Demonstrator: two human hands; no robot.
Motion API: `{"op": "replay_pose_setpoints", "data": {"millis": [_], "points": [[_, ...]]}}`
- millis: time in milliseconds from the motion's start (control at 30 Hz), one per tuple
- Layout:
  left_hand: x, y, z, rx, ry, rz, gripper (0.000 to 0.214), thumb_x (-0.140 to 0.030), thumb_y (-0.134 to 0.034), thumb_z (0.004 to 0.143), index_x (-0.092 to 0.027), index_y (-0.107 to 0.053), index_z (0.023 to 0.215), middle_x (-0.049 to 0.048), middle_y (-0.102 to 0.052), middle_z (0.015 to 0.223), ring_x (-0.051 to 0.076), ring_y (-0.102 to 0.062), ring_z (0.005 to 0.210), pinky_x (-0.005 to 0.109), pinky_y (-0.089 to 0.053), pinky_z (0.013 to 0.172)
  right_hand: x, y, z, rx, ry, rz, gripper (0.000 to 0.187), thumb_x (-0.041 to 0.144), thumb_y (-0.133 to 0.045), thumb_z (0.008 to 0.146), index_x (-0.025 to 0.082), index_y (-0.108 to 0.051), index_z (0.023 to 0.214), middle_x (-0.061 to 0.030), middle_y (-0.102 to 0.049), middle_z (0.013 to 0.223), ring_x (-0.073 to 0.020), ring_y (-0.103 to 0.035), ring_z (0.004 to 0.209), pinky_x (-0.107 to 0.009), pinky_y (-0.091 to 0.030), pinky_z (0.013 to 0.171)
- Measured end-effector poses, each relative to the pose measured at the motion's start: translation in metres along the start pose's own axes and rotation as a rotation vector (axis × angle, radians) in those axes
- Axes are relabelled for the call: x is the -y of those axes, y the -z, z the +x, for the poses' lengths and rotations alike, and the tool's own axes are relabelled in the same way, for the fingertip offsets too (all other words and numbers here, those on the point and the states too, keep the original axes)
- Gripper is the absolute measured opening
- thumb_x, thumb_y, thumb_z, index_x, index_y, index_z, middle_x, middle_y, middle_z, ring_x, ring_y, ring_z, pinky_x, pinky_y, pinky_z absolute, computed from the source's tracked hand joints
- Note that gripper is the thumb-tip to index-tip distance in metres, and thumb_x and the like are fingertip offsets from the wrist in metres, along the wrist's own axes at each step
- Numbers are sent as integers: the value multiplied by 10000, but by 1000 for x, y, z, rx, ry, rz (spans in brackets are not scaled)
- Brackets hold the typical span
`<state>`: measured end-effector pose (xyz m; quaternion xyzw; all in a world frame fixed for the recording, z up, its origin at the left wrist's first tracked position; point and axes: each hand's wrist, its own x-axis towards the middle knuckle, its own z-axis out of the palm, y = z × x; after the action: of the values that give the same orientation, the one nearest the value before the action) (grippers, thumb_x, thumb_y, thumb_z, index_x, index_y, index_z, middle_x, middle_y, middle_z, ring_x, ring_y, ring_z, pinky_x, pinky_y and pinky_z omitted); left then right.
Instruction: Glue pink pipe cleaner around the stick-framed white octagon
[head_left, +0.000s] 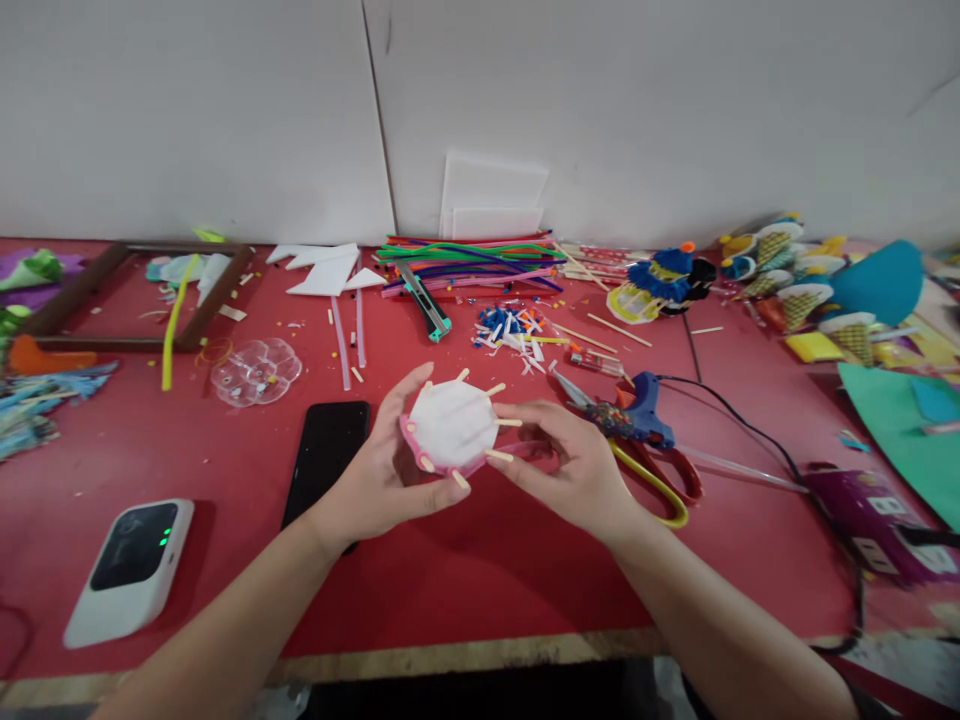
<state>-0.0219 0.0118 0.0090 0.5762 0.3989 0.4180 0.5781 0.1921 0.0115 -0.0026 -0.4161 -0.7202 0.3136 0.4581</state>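
Note:
My left hand (382, 470) is wrapped round a small white foam disc (452, 425) with several short wooden sticks poking out of its rim and a pink pipe cleaner woven round the edge. My right hand (570, 460) pinches the pink pipe cleaner (525, 452) at the disc's right side, fingers closed on it. Both hands hover just above the red table (465, 570), near its front middle.
A black phone (326, 455) lies left of my hands and a white device with green lights (131, 565) at front left. A blue glue gun (637, 410), scissors (660, 480), pipe cleaners (472, 260), a cutter (425, 300), a clear tray (256, 372) and paper crafts (795, 280) lie around.

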Motion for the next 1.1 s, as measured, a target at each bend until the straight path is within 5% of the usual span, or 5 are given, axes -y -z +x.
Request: {"op": "replay_pose_setpoints", "data": {"millis": [200, 400, 667, 833, 1100], "points": [[9, 2, 1, -106, -132, 192, 528, -258, -863, 624, -244, -634, 1099, 94, -403, 1385, 292, -510, 1270, 415, -432, 1104, 1, 0, 1, -12, 36, -48, 260, 252, -701, 836, 218, -683, 1093, -27, -719, 856, -114, -651, 684, -201, -537, 551], [7, -3, 0, -90, -124, 54, 746, -250, -831, 681, -295, -469, 1331, 106, -533, 1370, 285, -566, 1242, 421, -519, 1000, 2, -3, -2, -100, 50, -118, 238, 262, -718, 820, 216, -685, 1051, -30, -709, 836, -132, -653, 671, -236, -546, 568], [12, -1, 0, -158, -267, 430, 596, -264, -802, 693, -225, -571, 1242, 147, -507, 1396, 358, -482, 1325, 529, -404, 1112, 6, -11, -8, -180, 201, -219, 270, 213, -713, 826, 209, -662, 1091, -50, -721, 851, -168, -685, 741, -281, -582, 646], [18, -1, 0, -189, -284, 430, 840, -250, -814, 661, -246, -420, 1403, 147, -479, 1433, 344, -522, 1286, 546, -410, 1101, 9, -14, -10, -208, 234, -261, 299, 198, -710, 819, 218, -665, 1114, -48, -729, 839, -177, -694, 730, -291, -592, 641], [19, -2, -3, -217, -335, 457, 769, -209, -808, 658, -246, -478, 1352, 135, -496, 1398, 334, -542, 1259, 506, -441, 1082, 10, -15, -10, -222, 251, -263, 275, 201, -717, 812, 214, -658, 1080, -46, -718, 813, -183, -694, 719, -303, -596, 634]]}}
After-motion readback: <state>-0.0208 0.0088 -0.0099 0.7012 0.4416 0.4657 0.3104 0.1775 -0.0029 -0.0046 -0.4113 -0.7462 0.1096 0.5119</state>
